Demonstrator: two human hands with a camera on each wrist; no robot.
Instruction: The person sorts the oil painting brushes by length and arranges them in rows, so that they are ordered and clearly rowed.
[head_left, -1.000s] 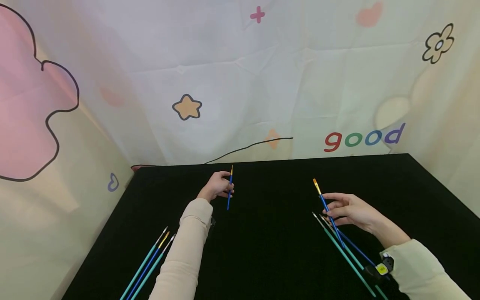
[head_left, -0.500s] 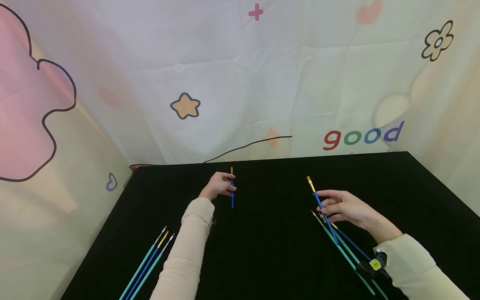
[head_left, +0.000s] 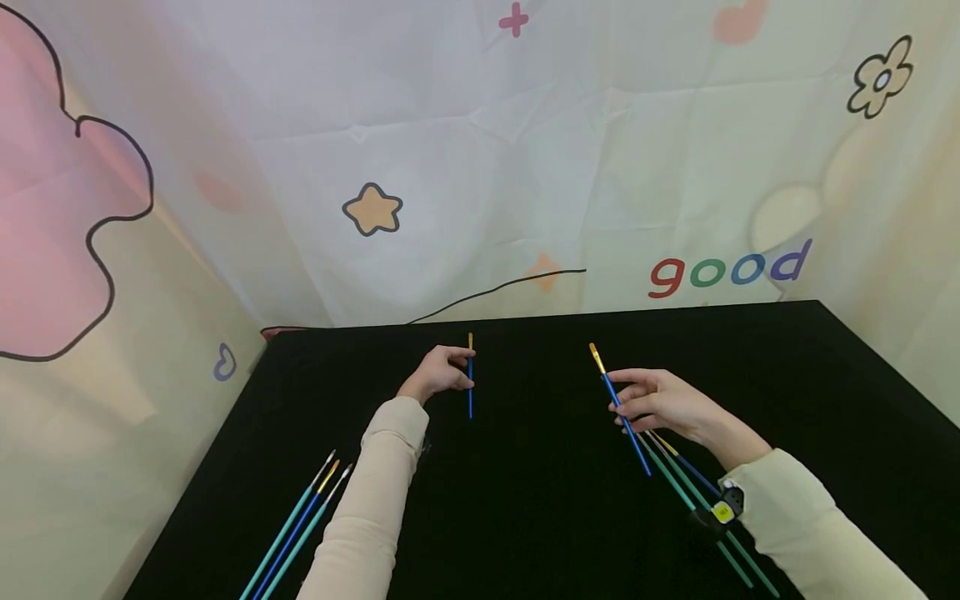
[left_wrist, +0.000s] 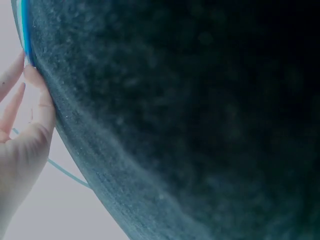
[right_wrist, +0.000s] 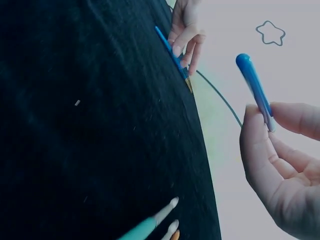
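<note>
Near the far edge of the black table, my left hand (head_left: 441,372) pinches a blue paintbrush (head_left: 470,402) between thumb and fingers, its gold ferrule pointing away from me. This brush (right_wrist: 170,52) also shows in the right wrist view, close to the cloth. My right hand (head_left: 667,404) pinches another blue paintbrush (head_left: 639,450), tilted with its bristles up and to the left. In the right wrist view its rounded handle end (right_wrist: 245,61) faces the camera. Beneath the right hand and wrist lie two teal paintbrushes (head_left: 677,483) and a blue one (head_left: 697,475), partly hidden.
At the left of the black table (head_left: 525,500) lie two teal paintbrushes (head_left: 279,537) with a blue paintbrush (head_left: 297,529) between them, beside my left sleeve (head_left: 367,508). A printed curtain (head_left: 450,167) stands behind the table.
My right hand has moved left and slightly away from me with its paintbrush. The left hand's paintbrush has shifted a little right and turned straighter.
</note>
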